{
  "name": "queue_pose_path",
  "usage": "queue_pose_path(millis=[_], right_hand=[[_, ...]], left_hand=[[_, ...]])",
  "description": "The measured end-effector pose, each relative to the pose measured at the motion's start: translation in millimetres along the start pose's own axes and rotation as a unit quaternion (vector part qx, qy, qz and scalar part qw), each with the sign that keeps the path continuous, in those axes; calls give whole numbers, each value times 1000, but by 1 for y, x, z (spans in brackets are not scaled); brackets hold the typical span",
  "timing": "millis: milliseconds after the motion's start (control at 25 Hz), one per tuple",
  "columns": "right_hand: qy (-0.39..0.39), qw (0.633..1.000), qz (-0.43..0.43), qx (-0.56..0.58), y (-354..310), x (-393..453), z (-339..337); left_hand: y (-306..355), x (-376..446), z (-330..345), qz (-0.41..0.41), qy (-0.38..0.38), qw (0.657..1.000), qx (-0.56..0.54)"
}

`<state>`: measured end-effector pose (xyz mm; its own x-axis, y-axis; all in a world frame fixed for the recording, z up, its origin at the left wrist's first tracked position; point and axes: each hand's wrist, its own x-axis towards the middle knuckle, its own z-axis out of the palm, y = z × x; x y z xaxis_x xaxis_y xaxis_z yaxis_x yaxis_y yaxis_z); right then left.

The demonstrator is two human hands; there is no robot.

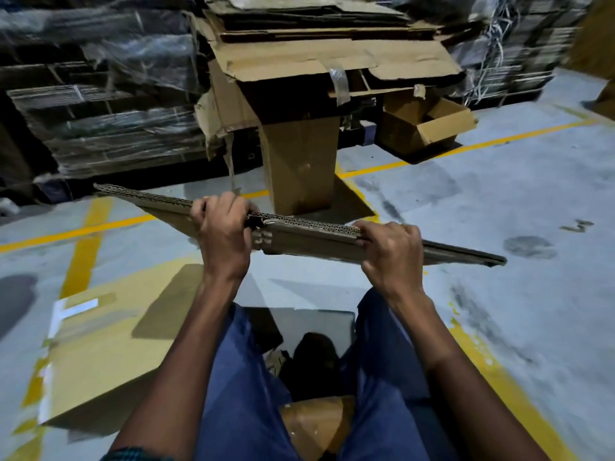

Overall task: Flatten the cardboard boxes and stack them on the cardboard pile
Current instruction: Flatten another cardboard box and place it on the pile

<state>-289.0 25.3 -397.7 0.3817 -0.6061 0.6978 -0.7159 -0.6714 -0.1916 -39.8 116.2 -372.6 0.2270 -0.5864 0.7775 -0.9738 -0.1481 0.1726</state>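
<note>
Flattened cardboard box [309, 229] held edge-up betw both hands above the floor: left hand [222, 236] curled over its top edge near mid, right hand [391, 252] gripping further right. Cardboard pile [326, 54] just beyond. Small open box [426, 126] beside pile; contents not visible.

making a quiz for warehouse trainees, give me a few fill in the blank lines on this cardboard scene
1. Both hands grip a ____ cardboard box, seen edge-on.
2. The left hand and right hand hold its ____ edge.
3. The cardboard pile lies ____ the person.
4. The floor lines are ____.

Missing words: flattened; upper; ahead of; yellow
</note>
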Motion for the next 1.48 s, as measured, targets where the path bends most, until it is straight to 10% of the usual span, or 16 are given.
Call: queue_pose_path(millis=[600,960,1480], right_hand=[[-154,985,54,-55,68,117,99],[-313,943,109,-41,-6,235,5],[-109,991,72,40,-41,374,-169]], left_hand=[[-9,60,136,-182,-70,980,-36],[23,185,-3,-317,-175,932,-18],[18,373,-143,-196,-168,960,-106]])
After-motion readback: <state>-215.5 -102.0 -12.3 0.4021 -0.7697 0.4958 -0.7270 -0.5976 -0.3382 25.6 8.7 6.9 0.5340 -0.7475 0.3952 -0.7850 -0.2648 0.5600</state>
